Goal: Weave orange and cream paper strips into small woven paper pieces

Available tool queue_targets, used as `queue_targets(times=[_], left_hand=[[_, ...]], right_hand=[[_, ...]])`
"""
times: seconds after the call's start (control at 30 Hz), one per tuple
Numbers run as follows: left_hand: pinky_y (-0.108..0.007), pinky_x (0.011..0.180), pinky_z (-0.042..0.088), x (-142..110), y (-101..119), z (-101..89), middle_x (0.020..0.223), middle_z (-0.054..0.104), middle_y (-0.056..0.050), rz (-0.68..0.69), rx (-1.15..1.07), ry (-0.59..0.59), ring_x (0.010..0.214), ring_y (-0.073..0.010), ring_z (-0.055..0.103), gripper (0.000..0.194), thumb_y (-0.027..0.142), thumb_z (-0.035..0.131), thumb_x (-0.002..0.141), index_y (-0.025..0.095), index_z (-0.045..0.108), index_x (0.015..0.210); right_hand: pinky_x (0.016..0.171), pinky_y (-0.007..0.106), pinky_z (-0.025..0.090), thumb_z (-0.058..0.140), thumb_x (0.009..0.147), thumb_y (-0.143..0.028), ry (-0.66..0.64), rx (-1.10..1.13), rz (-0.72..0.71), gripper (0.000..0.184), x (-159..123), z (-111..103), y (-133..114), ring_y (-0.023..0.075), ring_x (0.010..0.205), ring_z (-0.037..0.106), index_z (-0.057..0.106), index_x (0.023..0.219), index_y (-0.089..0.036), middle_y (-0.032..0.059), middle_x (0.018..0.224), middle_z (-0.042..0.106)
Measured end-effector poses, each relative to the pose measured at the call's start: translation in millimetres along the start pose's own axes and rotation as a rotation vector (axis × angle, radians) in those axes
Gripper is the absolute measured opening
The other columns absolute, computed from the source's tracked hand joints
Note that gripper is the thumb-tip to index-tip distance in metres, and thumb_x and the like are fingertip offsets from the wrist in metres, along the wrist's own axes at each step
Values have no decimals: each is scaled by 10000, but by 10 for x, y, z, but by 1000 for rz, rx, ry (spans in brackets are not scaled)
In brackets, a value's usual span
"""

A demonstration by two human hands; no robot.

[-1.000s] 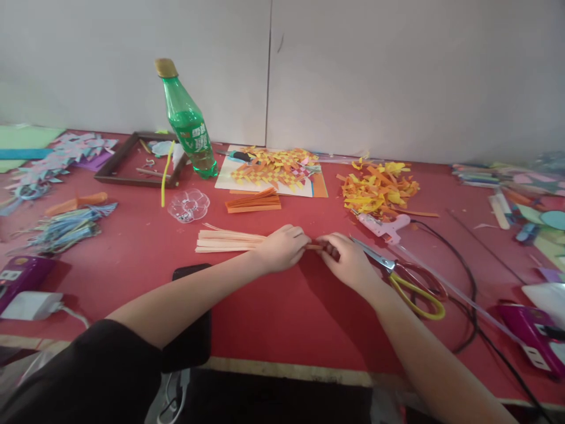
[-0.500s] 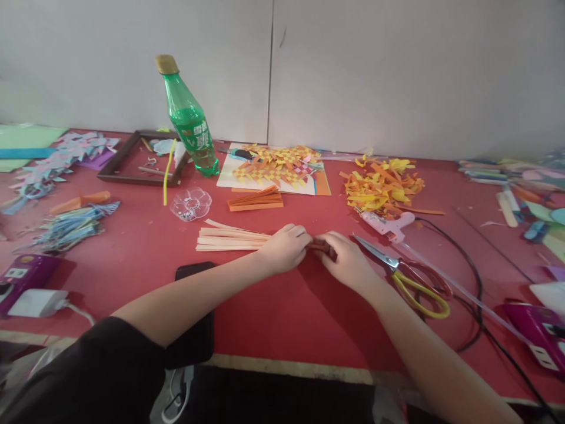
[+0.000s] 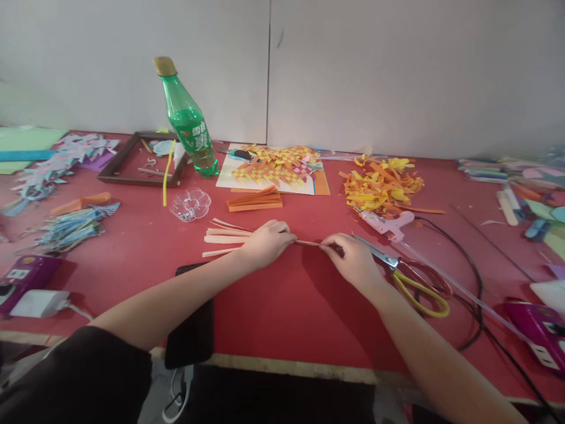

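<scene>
A thin paper strip (image 3: 308,242) spans the gap between my hands, just over the red table. My left hand (image 3: 268,242) is closed on its left end, the fingers pinched together. The right end is pinched between thumb and fingers of my right hand (image 3: 348,254). Fanned pale peach paper strips (image 3: 227,236) lie to the left of my left hand, partly hidden by it and the forearm. Close to my right hand are scissors (image 3: 399,268) with one red and one yellow handle. Behind my left hand sits a folded bundle of orange strips (image 3: 255,200).
A green bottle (image 3: 189,126) stands at the back beside a dark wooden frame (image 3: 141,181) and a clear flower-shaped dish (image 3: 190,205). Yellow-orange paper scraps (image 3: 383,187) and a pink glue gun (image 3: 388,225) with its cable lie right. A black phone (image 3: 190,330) rests under my left forearm.
My left hand has shifted left, away from the right hand, and the strip now shows stretched between them. The peach strips have spread apart. My right hand has barely moved.
</scene>
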State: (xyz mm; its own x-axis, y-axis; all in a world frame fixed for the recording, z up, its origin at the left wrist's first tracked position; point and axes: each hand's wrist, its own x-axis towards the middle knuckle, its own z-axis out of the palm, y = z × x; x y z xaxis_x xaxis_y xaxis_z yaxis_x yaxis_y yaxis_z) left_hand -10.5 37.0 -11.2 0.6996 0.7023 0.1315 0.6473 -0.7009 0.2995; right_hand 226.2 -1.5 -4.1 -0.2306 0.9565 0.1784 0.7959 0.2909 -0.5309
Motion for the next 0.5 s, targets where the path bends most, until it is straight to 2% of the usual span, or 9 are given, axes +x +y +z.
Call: queue_targets(times=[0.27,0.5], left_hand=[[-298,762,475,-466,-335,-213,914,628,-54,-57,119,44,834,-174,554,325,234,363,983,217,683,1040],[-292,736,467,-753,-485,-271,978,630,-75,-91,287,40,899,-194,565,314,220,349,990,192,631,1123]], right_hand=[[667,308,457,581,852,-227,3,-23,0,96,3,-29,41,203,725,630,634,773,-211,38,769,696],[670,309,455,572,854,-222,5,-29,-19,104,-7,-37,41,202,727,627,624,764,-212,41,764,696]])
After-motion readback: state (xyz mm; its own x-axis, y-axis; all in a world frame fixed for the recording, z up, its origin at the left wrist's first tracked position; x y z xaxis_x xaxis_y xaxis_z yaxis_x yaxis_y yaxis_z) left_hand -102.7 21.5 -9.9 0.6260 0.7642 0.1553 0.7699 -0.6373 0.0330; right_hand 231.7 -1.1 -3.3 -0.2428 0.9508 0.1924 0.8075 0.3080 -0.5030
